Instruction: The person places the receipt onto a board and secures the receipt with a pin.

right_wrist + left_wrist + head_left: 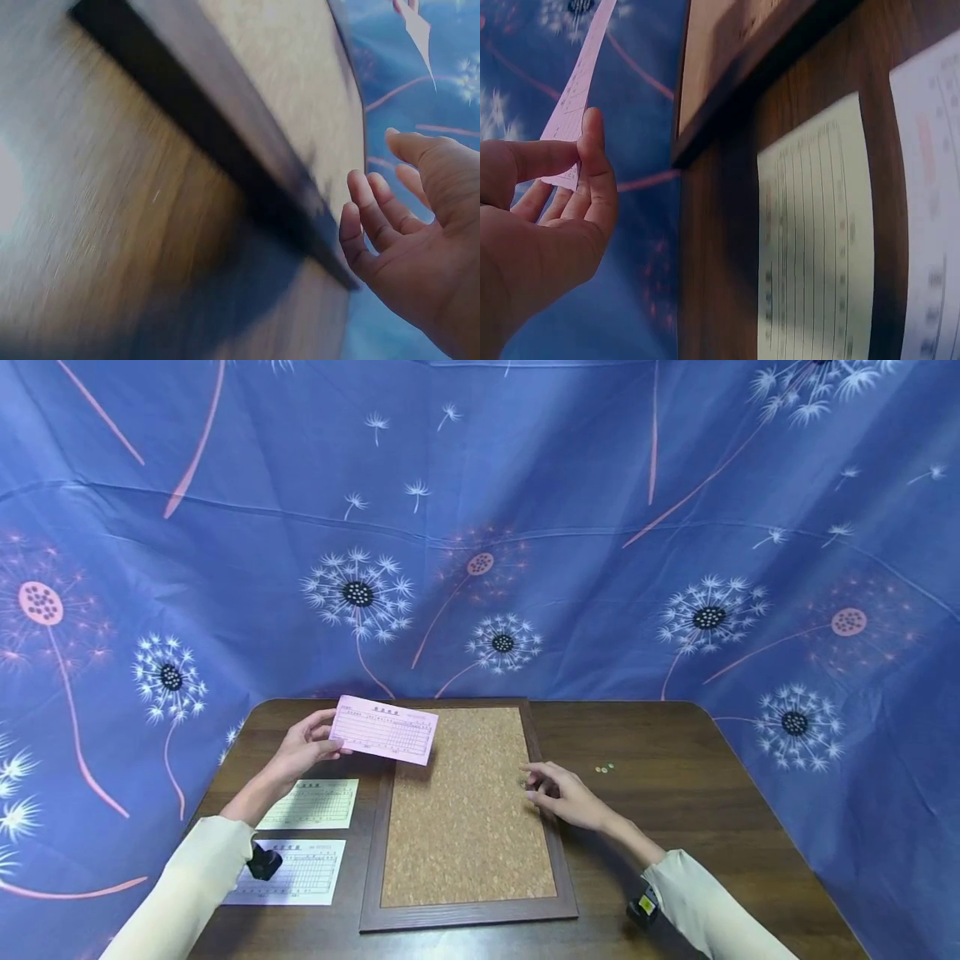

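A pink printed form (384, 731) is pinched at its left end between the thumb and fingers of my left hand (306, 745). Raised off the table, it covers the top left part of a framed cork board (468, 827). In the left wrist view the same pink slip (577, 97) appears nearly edge-on. My right hand (566, 795) hovers by the board's right frame, fingers loosely bent. The right wrist view shows that hand (420, 240) with thumb and fingers apart and nothing visible between them.
A pale green form (318, 803) and a white form (303, 877) lie left of the board. Several tiny coloured pieces (604, 768) lie on the brown table (675, 827) to the right. A blue dandelion-print cloth (570, 585) hangs behind the table.
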`<state>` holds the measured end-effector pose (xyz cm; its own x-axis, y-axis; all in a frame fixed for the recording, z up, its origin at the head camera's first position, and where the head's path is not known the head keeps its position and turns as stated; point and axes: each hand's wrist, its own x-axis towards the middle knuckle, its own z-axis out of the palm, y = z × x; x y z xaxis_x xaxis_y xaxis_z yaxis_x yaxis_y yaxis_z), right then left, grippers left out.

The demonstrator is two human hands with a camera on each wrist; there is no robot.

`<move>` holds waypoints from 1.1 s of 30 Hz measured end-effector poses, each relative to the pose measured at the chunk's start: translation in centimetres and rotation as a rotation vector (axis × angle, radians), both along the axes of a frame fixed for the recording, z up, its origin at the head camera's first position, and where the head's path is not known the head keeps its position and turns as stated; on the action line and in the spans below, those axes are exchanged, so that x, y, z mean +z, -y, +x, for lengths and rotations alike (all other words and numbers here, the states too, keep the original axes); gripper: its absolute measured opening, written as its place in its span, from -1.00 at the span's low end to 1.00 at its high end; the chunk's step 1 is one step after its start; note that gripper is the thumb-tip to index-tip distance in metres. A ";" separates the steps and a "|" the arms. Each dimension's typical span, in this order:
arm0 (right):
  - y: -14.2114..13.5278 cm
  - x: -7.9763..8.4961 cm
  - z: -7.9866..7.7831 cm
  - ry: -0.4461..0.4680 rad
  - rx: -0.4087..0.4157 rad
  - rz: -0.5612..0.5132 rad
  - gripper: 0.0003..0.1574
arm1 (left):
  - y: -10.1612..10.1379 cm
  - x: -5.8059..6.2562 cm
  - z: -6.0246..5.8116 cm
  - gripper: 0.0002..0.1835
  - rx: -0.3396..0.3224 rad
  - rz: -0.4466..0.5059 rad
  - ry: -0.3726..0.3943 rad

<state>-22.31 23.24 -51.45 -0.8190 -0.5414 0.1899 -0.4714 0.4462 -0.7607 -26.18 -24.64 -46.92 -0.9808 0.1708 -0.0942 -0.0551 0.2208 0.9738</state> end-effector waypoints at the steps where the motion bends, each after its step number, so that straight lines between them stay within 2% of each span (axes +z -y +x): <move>1: 0.5 0.1 0.0 0.001 0.015 -0.014 -0.43 | -0.4 0.0 0.1 -0.33 -0.003 0.001 -0.003; 6: 3.0 0.4 -0.3 0.053 0.064 -0.056 -0.39 | -2.5 0.1 0.2 -0.34 -0.010 0.024 0.013; 13: 6.0 0.5 -0.4 0.157 0.066 -0.055 -0.20 | -5.6 -0.4 0.2 -0.33 -0.033 0.094 0.029; 16: 6.8 0.6 -0.2 0.198 0.069 -0.102 -0.14 | -6.5 -0.8 0.4 -0.33 -0.042 0.130 0.032; 21: 7.9 1.0 0.5 0.265 0.023 -0.204 -0.12 | -7.5 -1.1 1.0 -0.34 -0.053 0.147 0.047; 26: 8.4 1.2 1.0 0.287 -0.004 -0.273 -0.18 | -8.0 -1.3 1.4 -0.34 -0.043 0.150 0.057; 33: 8.6 1.7 1.3 0.280 -0.008 -0.298 -0.25 | -8.6 -1.7 1.5 -0.35 -0.009 0.153 0.055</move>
